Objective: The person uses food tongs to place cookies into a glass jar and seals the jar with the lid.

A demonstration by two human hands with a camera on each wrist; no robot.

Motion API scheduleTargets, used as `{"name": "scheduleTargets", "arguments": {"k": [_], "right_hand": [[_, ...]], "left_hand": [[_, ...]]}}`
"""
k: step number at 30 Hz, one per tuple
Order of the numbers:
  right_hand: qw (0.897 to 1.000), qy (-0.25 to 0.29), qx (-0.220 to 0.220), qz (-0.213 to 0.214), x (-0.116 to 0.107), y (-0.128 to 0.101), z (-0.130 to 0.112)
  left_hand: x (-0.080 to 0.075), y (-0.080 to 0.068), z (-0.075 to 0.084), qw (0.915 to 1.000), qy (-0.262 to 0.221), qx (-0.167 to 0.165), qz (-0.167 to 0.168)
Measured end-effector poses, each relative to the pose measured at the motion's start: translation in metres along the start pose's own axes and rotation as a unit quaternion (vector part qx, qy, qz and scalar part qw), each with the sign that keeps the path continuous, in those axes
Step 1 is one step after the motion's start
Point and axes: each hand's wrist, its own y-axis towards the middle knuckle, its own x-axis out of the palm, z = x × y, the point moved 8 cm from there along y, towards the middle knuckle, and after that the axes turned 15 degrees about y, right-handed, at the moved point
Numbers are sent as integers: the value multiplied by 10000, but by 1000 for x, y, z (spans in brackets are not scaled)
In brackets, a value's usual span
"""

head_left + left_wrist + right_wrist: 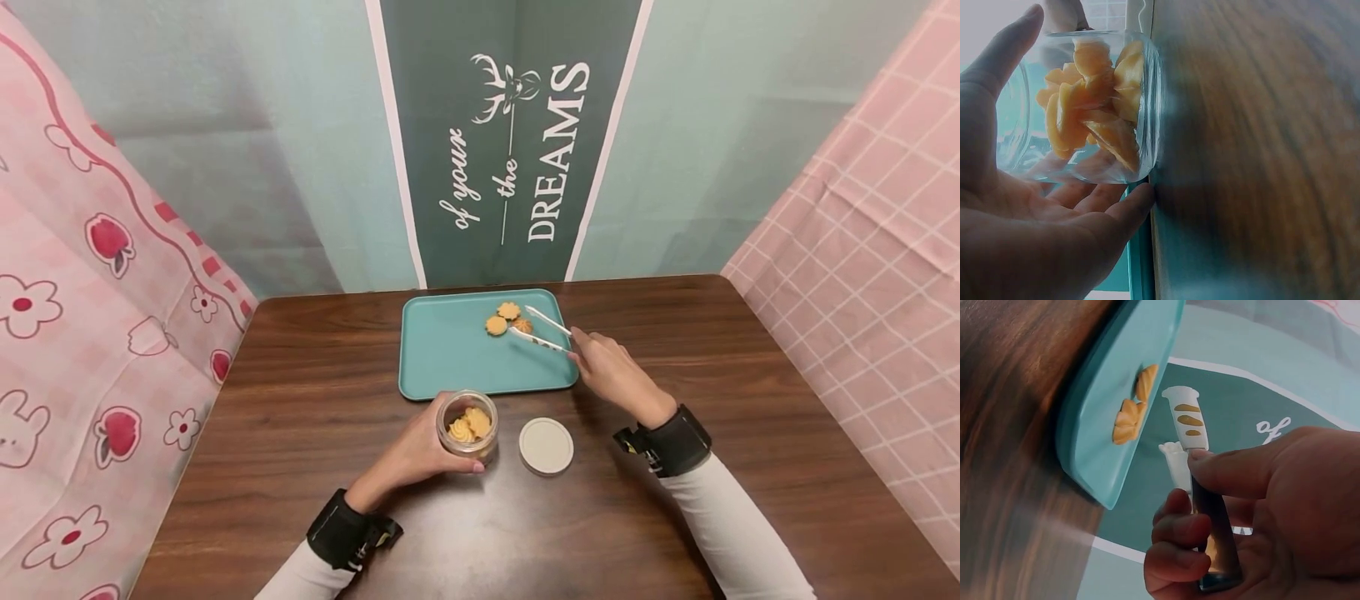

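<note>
Nearest the camera, the left hand (420, 454) wraps a cookie jar (467, 425) standing on the table (315, 467). At two o'clock from it, the right hand (615, 371) pinches tongs (542, 330), long axis toward ten o'clock, tips parted around a cookie (522, 325) on the tray (450, 358); the right hand is nearer.

I observe a staged recording booth: a wooden table (300, 433) enclosed by a printed backdrop (510, 142) and pink cloth screens (90, 317).

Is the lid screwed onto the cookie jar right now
No, the lid lies flat on the table beside the open jar, apart from it.
</note>
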Motion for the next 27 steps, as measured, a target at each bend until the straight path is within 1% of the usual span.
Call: {"name": "scheduleTargets", "arguments": {"k": [7, 12, 20, 27], "right_hand": [[9994, 113, 309, -129, 9, 7, 11], [9984, 164, 493, -207, 13, 10, 16], [9965, 241, 714, -349, 17, 14, 24], [9939, 290, 909, -559, 21, 17, 31]], "left_hand": [[-1, 0, 0, 10000, 38, 66, -4], [0, -1, -1, 10000, -26, 3, -57], [1, 0, -1, 9999, -81, 7, -71], [1, -1, 0, 9999, -81, 47, -69]]}}
